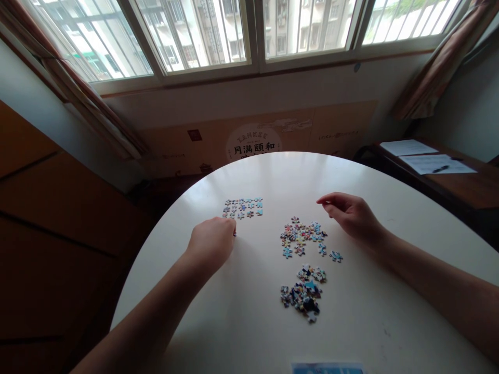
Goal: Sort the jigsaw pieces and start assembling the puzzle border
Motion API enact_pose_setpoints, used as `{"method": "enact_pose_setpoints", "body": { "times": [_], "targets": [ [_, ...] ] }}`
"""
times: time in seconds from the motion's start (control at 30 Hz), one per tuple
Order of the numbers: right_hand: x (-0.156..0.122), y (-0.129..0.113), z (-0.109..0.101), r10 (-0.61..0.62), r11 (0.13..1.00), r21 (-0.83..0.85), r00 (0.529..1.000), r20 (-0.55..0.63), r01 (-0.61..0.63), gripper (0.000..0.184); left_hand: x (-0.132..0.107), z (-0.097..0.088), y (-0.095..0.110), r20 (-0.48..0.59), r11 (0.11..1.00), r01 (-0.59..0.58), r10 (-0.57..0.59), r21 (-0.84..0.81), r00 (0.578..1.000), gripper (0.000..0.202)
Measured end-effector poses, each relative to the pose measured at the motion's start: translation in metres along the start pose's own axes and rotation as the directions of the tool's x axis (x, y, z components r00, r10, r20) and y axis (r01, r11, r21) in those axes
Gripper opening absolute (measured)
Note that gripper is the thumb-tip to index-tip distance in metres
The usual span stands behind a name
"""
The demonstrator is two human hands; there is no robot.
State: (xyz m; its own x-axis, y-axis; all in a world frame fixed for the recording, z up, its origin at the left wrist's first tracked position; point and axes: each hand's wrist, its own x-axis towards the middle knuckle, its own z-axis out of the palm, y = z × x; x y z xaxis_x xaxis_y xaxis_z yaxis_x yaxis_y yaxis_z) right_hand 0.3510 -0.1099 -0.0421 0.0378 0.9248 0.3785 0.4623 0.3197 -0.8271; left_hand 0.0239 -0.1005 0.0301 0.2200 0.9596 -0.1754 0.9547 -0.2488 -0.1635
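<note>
White counter: left hand pinches a puzzle piece beside the laid rows; right hand is curled, contents unclear. Placing needs careful alignment.

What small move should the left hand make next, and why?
Probably move the left hand slightly forward to the laid-out pieces. It is closed just beside that group and seems to pinch a piece, while the right hand is by the loose pile.

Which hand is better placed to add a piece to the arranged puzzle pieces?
Probably the left hand: its curled fingers lie right beside the arranged puzzle pieces. The right hand is farther, beyond the loose pile.
</note>
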Motion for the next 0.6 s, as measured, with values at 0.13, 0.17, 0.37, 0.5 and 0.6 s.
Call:
{"method": "enact_pose_setpoints", "body": {
  "times": [0.13,0.17,0.37,0.5,0.6],
  "targets": [
    [-0.003,0.0,0.0,-0.069,0.994,-0.083,0.996,0.062,0.074,0.021,0.01,-0.005,-0.022,0.072,0.992,0.112,-0.108,-0.058,0.992,0.017],
    [-0.004,0.001,0.001,-0.086,0.99,-0.101,0.993,0.08,0.094,0.021,0.013,-0.005,-0.028,0.083,0.987,0.125,-0.117,-0.098,0.99,0.015],
    [-0.007,0.002,0.004,-0.182,0.955,-0.204,0.968,0.171,0.216,0.02,0.021,-0.003,-0.06,0.143,0.947,0.188,-0.155,-0.26,0.978,0.019],
    [-0.008,0.0,0.005,-0.227,0.932,-0.248,0.958,0.173,0.265,0.02,0.022,-0.004,-0.067,0.229,0.947,0.219,-0.165,-0.236,0.959,0.028],
    [-0.008,-0.003,0.002,-0.234,0.933,-0.281,0.972,0.004,0.225,0.019,0.023,-0.004,-0.064,0.254,0.953,0.217,-0.161,-0.211,0.954,0.033]
  ]
}}
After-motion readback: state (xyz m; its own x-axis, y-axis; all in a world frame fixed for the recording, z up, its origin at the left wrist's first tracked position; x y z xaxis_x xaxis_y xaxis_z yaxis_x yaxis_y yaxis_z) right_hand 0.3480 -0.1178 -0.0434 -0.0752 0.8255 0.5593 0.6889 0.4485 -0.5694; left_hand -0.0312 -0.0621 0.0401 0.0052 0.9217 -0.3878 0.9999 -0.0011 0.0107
